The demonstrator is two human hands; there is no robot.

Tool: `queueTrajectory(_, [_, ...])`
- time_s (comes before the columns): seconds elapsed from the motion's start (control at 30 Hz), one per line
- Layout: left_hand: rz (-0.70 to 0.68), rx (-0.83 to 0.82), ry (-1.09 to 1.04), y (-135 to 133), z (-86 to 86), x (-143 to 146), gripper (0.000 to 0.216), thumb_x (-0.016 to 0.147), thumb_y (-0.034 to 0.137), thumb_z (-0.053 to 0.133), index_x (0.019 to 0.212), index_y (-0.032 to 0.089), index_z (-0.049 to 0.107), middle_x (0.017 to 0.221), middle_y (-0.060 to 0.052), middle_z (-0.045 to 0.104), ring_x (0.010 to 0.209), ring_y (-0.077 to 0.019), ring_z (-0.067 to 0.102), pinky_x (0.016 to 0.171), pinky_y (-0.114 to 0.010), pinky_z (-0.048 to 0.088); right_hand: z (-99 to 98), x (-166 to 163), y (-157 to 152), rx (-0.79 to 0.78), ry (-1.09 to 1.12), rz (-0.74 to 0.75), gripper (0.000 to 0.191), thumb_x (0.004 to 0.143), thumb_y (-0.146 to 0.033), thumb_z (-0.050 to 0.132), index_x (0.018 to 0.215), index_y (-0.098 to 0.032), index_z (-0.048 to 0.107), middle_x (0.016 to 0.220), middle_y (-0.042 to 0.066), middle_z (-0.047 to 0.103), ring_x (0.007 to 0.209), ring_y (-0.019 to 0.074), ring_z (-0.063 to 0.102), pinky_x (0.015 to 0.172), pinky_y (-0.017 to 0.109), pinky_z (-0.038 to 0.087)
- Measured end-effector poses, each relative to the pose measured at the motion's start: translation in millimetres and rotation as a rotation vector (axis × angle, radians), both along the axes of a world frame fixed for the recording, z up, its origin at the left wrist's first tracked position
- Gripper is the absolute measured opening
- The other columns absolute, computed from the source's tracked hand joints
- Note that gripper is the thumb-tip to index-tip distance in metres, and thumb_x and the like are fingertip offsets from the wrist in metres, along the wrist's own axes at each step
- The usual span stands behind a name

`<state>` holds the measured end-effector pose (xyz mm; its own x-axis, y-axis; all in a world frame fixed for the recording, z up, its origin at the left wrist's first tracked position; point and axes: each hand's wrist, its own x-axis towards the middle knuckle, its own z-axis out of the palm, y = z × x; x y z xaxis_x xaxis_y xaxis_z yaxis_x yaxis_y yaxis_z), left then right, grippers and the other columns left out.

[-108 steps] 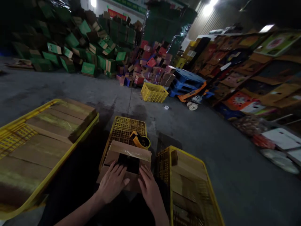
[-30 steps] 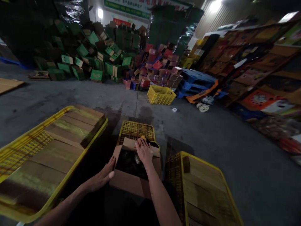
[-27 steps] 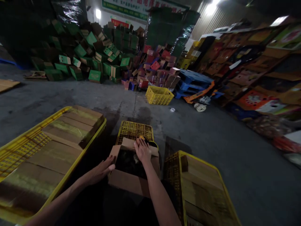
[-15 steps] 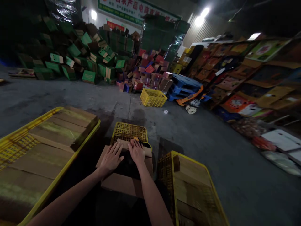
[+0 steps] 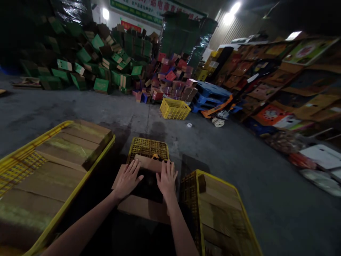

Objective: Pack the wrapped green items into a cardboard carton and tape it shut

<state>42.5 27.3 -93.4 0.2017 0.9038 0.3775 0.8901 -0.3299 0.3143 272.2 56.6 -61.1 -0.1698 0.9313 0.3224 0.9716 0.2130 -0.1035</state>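
Right in front of me is a cardboard box [image 5: 145,208] with its flaps spread and a dark interior. My left hand [image 5: 129,179] lies flat on its left flap, fingers stretched out. On the right side, my right hand [image 5: 167,179] rests with fingers spread, covering much of the right flap. The far flap [image 5: 149,163] stretches between the two hands. Just behind it, a small orange and black object [image 5: 156,156] shows in part; I cannot make out its kind. An overturned-looking yellow crate [image 5: 149,145] sits behind the box.
A large yellow crate [image 5: 106,145] of cardboard boxes [image 5: 50,181] stands at my left, another yellow crate [image 5: 234,188] with boxes at my right. Farther off are a yellow basket [image 5: 175,109], blue pallets [image 5: 210,94], an orange pallet jack [image 5: 218,108] and heaped green boxes [image 5: 101,85].
My right hand has moved right, from the far flap near the orange and black object to the box's right side. My left hand stays on the left flap.
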Motion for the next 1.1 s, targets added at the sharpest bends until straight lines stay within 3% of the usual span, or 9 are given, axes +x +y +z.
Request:
queueTrajectory(0.1, [0.013, 0.004, 0.007, -2.2, -1.1, 0.4, 0.061, 0.104, 0.044, 0.041, 0.157, 0.015, 0.034, 0.163, -0.016, 0.035, 0.152, -0.0315, 0.031, 0.120, -0.051, 0.033, -6.5, 14.6, -31.5, -0.069, 0.009, -0.093, 0.081, 0.091, -0.023, 0.054, 0.164, -0.020, 0.018, 0.168, 0.018, 0.018, 0.153, 0.0462, 0.016, 0.109, 0.077, 0.030])
queueTrajectory(0.23, [0.016, 0.030, 0.025, -5.8, -4.2, 0.8, 0.062, 0.103, 0.044, 0.042, 0.158, 0.014, 0.034, 0.165, -0.016, 0.033, 0.153, -0.0322, 0.029, 0.120, -0.052, 0.032, 6.1, 26.8, -50.0, -0.082, 0.053, -0.074, 0.081, 0.092, -0.016, 0.046, 0.165, -0.019, 0.010, 0.169, 0.017, 0.016, 0.154, 0.0412, 0.021, 0.107, 0.063, 0.044])
queueTrajectory(0.33, [0.002, 0.036, 0.032, -7.6, -5.0, 0.1, 0.062, 0.104, 0.044, 0.041, 0.158, 0.014, 0.034, 0.165, -0.016, 0.033, 0.153, -0.0312, 0.028, 0.120, -0.052, 0.032, 31.7, 51.8, -51.1, -0.025, 0.003, 0.019, 0.073, 0.092, -0.007, 0.035, 0.162, -0.023, 0.025, 0.170, 0.007, 0.019, 0.157, 0.0294, 0.016, 0.116, 0.050, 0.040])
queueTrajectory(0.5, [-0.007, 0.019, 0.009, -8.3, -6.3, -1.1, 0.064, 0.104, 0.045, 0.042, 0.159, 0.015, 0.032, 0.165, -0.015, 0.031, 0.153, -0.0323, 0.028, 0.120, -0.054, 0.031, 53.9, 104.7, -62.8, -0.125, -0.263, 0.011, 0.059, 0.093, -0.008, 0.037, 0.149, -0.020, 0.052, 0.160, 0.007, 0.044, 0.155, 0.0324, 0.023, 0.121, 0.060, 0.028])
queueTrajectory(0.67, [-0.025, -0.003, -0.045, -11.0, -3.3, -2.0, 0.063, 0.104, 0.045, 0.042, 0.160, 0.018, 0.030, 0.166, -0.013, 0.030, 0.154, -0.0315, 0.027, 0.122, -0.053, 0.029, 26.8, 101.0, -70.5, -0.164, -0.222, -0.069, 0.058, 0.102, -0.029, 0.038, 0.156, -0.008, 0.038, 0.167, 0.017, 0.025, 0.156, 0.0317, 0.015, 0.124, 0.059, 0.015])
queueTrajectory(0.77, [-0.027, -0.027, -0.083, -12.1, 0.0, -2.0, 0.062, 0.104, 0.044, 0.043, 0.160, 0.020, 0.031, 0.166, -0.012, 0.031, 0.153, -0.0318, 0.028, 0.121, -0.053, 0.030, -4.8, 96.1, -65.6, -0.362, 0.036, -0.182, 0.071, 0.103, -0.049, 0.033, 0.161, -0.010, 0.024, 0.169, 0.019, 0.015, 0.157, 0.0339, 0.013, 0.122, 0.061, 0.021])
queueTrajectory(0.9, [-0.024, -0.048, -0.113, -10.5, -0.3, -2.3, 0.061, 0.103, 0.043, 0.044, 0.159, 0.021, 0.034, 0.166, -0.012, 0.031, 0.153, -0.0319, 0.028, 0.122, -0.054, 0.029, -29.7, 103.2, -61.5, -0.558, 0.310, -0.189, 0.068, 0.105, -0.050, 0.022, 0.164, -0.016, 0.014, 0.170, 0.016, 0.012, 0.157, 0.0279, 0.012, 0.121, 0.054, 0.028])
queueTrajectory(1.03, [-0.017, -0.068, -0.125, -7.0, -1.0, -2.8, 0.060, 0.103, 0.042, 0.045, 0.158, 0.021, 0.036, 0.165, -0.011, 0.031, 0.153, -0.0317, 0.028, 0.123, -0.053, 0.028, -1.4, 93.3, -63.3, -0.373, 0.127, -0.198, 0.070, 0.103, -0.054, 0.034, 0.161, -0.016, 0.026, 0.168, 0.018, 0.020, 0.156, 0.0388, 0.009, 0.117, 0.072, 0.016])
queueTrajectory(1.1, [-0.015, -0.081, -0.122, -6.4, 1.1, -3.0, 0.059, 0.103, 0.042, 0.044, 0.158, 0.021, 0.035, 0.165, -0.011, 0.032, 0.154, -0.0313, 0.027, 0.122, -0.053, 0.028, 23.4, 74.3, -61.5, -0.211, 0.039, -0.092, 0.061, 0.105, -0.043, 0.033, 0.157, -0.012, 0.035, 0.168, 0.018, 0.021, 0.157, 0.0364, 0.010, 0.121, 0.065, 0.014])
